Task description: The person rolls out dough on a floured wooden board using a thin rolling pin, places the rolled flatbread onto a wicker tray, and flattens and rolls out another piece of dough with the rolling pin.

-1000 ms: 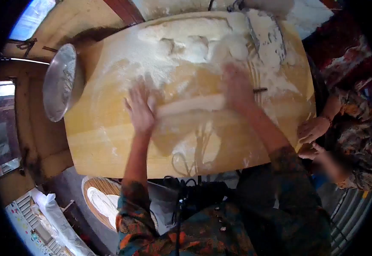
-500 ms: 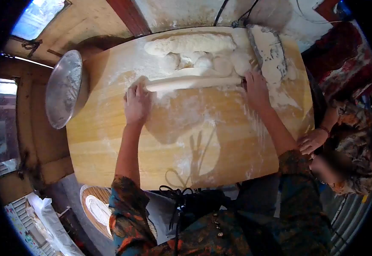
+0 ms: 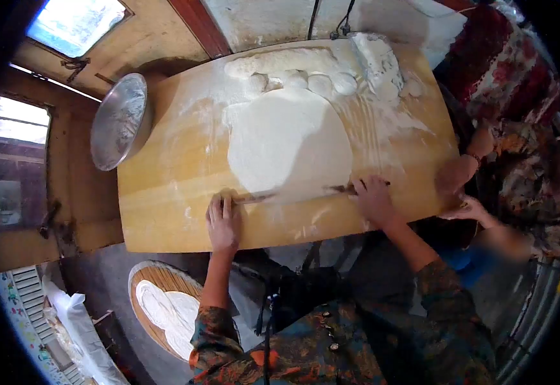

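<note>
A wide, thin sheet of dough (image 3: 289, 138) is spread on the floured wooden board (image 3: 171, 218). Along its near edge lies a thin dark rolling pin (image 3: 253, 198); its middle is pale and hard to make out. My left hand (image 3: 223, 221) has its fingers curled over the left end of the pin. Around the right end, my right hand (image 3: 375, 202) is closed, just beyond the sheet's lower right corner. Behind the sheet sit several round dough balls (image 3: 319, 85) and a long roll of dough (image 3: 280, 62).
A metal bowl (image 3: 121, 122) leans at the board's left edge. Flour lies in an opened bag (image 3: 379, 67) at the back right. Below left, a round woven tray (image 3: 140, 273) carries flat dough. Another person's hand (image 3: 469, 208) is by the right edge.
The dough, wrapped on the pin near the back before, now lies spread flat. Both hands have come toward me with the pin. My view has shifted somewhat.
</note>
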`<state>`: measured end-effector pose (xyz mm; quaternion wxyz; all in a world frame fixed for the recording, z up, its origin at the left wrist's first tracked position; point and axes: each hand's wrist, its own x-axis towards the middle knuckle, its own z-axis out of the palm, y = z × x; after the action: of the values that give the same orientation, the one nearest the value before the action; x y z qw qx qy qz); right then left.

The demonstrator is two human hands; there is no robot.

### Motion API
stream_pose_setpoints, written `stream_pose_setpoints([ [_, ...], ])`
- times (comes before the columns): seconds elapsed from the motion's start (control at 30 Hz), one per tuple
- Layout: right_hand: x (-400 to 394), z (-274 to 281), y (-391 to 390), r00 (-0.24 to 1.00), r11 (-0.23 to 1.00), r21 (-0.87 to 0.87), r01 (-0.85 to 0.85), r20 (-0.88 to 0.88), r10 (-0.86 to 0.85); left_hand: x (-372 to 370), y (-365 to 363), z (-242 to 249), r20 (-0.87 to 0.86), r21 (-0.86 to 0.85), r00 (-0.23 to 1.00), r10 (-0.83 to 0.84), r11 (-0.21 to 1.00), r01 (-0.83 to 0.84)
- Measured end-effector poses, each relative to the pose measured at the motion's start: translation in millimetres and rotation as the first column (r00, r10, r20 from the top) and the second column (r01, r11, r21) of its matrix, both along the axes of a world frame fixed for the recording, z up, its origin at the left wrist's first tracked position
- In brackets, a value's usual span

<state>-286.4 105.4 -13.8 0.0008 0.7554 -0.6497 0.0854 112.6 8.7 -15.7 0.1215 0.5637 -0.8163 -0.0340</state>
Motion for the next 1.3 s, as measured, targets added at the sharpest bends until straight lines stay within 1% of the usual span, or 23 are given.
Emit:
stream_pose_setpoints([
  [0.07,12.3,10.2,24.3,0.995,0.994,-0.058,-0.093,0.023,0.095,8.6,28.0,5.2,0.042,0.043,0.999,0.002,0.999,-0.003],
  [0.13,18.3,11.8,35.3,0.974,0.983,0.009,-0.182,0.138,0.179,12.5,44.2,14.2,0.054,0.074,0.998,-0.021,0.997,0.017],
  [0.17,21.5,12.2,40.7,0.956,0.973,0.04,-0.229,0.198,0.217,13.7,47.0,18.9,-0.011,0.066,1.0,-0.029,0.997,0.03],
  [0.2,26.0,12.5,41.8,0.968,0.982,0.059,-0.182,0.186,0.168,11.2,45.2,20.2,-0.095,0.061,0.986,0.137,0.989,-0.132],
  [0.27,42.6,14.3,37.2,0.985,0.992,0.096,-0.087,0.159,0.071,1.6,34.1,18.6,-0.261,0.091,0.856,0.447,0.894,-0.44],
  [0.3,58.5,13.7,34.0,0.98,0.994,0.108,-0.027,0.2,0.005,-2.7,24.8,18.5,-0.322,0.066,0.845,0.427,0.9,-0.43],
  [0.37,91.9,11.1,17.5,0.954,0.988,0.125,0.089,0.273,-0.121,-19.0,2.0,0.2,-0.168,0.202,0.885,0.434,0.894,-0.4],
  [0.43,114.5,14.2,7.0,0.956,0.999,0.047,0.026,0.292,-0.039,-57.3,-5.2,-4.9,-0.116,0.046,0.884,0.452,0.892,-0.45],
  [0.47,120.8,14.3,4.1,0.954,1.0,0.01,-0.003,0.3,0.0,-72.4,-8.6,-0.2,-0.102,0.081,0.88,0.464,0.886,-0.457],
  [0.53,129.4,8.9,5.0,0.95,0.999,0.001,0.043,0.31,-0.041,-93.1,-16.8,13.4,-0.068,0.156,0.874,0.481,0.87,-0.467],
  [0.63,130.0,9.9,6.8,0.936,0.997,0.058,0.056,0.343,-0.072,-90.7,-33.9,3.9,-0.146,0.391,0.854,0.5,0.822,-0.414],
  [0.67,127.7,12.3,6.1,0.931,0.995,0.086,0.054,0.357,-0.081,-91.6,-39.2,0.3,-0.341,0.552,0.754,0.561,0.769,-0.323],
  [0.73,118.8,9.8,8.5,0.906,0.998,0.058,0.007,0.421,-0.031,-99.5,-46.8,11.5,-0.584,0.761,0.413,0.699,0.648,-0.02],
  [0.8,111.2,6.0,9.8,0.899,0.997,0.051,-0.051,0.437,0.024,-129.3,-43.1,21.7,-0.721,0.481,0.591,0.361,0.875,0.053],
  [0.83,109.4,5.3,13.7,0.904,0.994,0.066,-0.088,0.424,0.052,-137.6,-37.7,22.1,-0.734,0.328,0.656,0.178,0.938,0.112],
  [0.87,105.6,4.1,11.9,0.909,0.99,0.07,-0.123,0.407,0.085,-133.8,-39.1,17.0,-0.583,0.196,0.812,-0.016,0.968,0.16],
  [0.9,102.8,3.5,8.3,0.885,0.987,0.015,-0.163,0.444,0.139,-123.6,-39.0,9.3,-0.371,0.076,0.907,-0.199,0.967,0.243],
  [0.93,101.8,3.2,6.9,0.855,0.98,-0.037,-0.197,0.482,0.19,-115.2,-35.0,11.4,-0.117,-0.012,0.929,-0.351,0.936,0.352],
  [0.97,101.4,2.1,6.7,0.82,0.97,-0.091,-0.226,0.52,0.24,-104.9,-27.7,14.3,-0.08,0.088,0.948,-0.309,0.945,0.316],
  [1.07,101.9,10.2,8.0,0.799,0.918,0.134,-0.373,0.55,0.244,-67.8,-10.1,24.5,-0.033,0.23,0.958,-0.285,0.931,0.285],
  [1.17,107.1,13.7,5.1,0.764,0.931,0.218,-0.291,0.639,0.089,-73.0,-16.4,16.2,0.082,0.234,0.958,-0.276,0.939,0.25],
  [1.27,95.8,21.3,-5.9,0.871,0.973,0.123,-0.195,0.478,0.114,-138.1,-52.3,35.1,0.106,0.232,0.949,-0.297,0.935,0.267],
  [1.3,90.9,29.5,-14.0,0.892,0.992,0.075,-0.101,0.448,0.057,-161.7,-66.3,30.0,0.028,0.197,0.95,-0.312,0.933,0.301],
])
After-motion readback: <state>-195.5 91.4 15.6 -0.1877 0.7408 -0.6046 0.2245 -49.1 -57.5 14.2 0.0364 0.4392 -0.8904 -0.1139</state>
